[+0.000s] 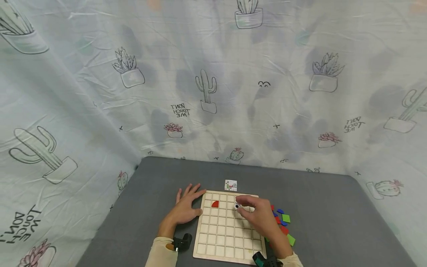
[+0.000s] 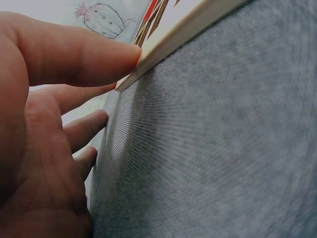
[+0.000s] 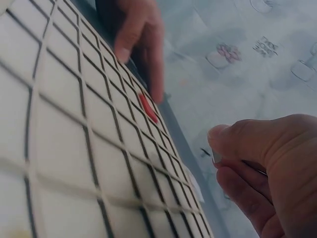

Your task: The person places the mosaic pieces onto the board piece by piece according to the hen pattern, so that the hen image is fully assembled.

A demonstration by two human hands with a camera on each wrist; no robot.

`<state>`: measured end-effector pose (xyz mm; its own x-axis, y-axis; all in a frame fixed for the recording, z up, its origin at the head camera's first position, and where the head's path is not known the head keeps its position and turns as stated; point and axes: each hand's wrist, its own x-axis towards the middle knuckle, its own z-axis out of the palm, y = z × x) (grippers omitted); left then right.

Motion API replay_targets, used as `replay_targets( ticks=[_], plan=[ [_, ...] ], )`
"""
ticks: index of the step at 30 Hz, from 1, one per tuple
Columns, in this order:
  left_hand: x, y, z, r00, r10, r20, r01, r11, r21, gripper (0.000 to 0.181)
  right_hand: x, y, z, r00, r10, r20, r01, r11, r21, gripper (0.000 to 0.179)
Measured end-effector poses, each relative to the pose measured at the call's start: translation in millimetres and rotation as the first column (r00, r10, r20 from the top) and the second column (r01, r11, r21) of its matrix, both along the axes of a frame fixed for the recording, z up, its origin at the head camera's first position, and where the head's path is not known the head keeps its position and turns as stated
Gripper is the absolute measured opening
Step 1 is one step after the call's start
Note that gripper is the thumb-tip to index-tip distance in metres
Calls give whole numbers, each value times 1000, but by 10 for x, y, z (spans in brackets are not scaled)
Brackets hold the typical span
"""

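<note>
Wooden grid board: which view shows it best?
Head: nearly the whole board shows from above, the right hand covering some. Left wrist catches just a sliver along one edge; right wrist shows its grid slanted and cropped.

I see the left hand (image 1: 183, 211) splayed, thumb (image 1: 197, 213) apart from its fingers (image 1: 197, 194); the right hand (image 1: 261, 217) pinches, its thumb (image 1: 245, 214) opposite the index finger (image 1: 245, 200).

Hazy, softly blurred right-wrist view
</note>
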<state>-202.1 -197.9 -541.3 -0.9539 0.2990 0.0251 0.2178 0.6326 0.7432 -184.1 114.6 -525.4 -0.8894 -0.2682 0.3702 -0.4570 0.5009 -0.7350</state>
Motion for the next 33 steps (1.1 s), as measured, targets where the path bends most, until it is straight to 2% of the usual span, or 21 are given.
replay_targets(
  ticks=[9,16,22,28,33],
  plan=[
    [-22,10,10,1000,-1,-6,1,1000,-16,71,-22,-397,-69,999,32,37,-31,999,-29,34],
    [-33,5,7,1000,0,-14,0,1000,-16,71,-42,-601,-139,996,82,-25,-82,997,-2,33],
    [-52,-3,5,1000,1,-19,-1,1000,-12,72,-64,-719,-180,991,111,-79,-109,994,31,33],
    [-70,-15,3,1000,1,-16,-1,1000,-11,71,-68,-779,-170,993,101,-54,-95,990,108,33],
    [-89,-17,4,1000,-4,-24,4,1000,-17,71,-73,-783,-166,995,94,-33,-89,988,127,34]
  ],
)
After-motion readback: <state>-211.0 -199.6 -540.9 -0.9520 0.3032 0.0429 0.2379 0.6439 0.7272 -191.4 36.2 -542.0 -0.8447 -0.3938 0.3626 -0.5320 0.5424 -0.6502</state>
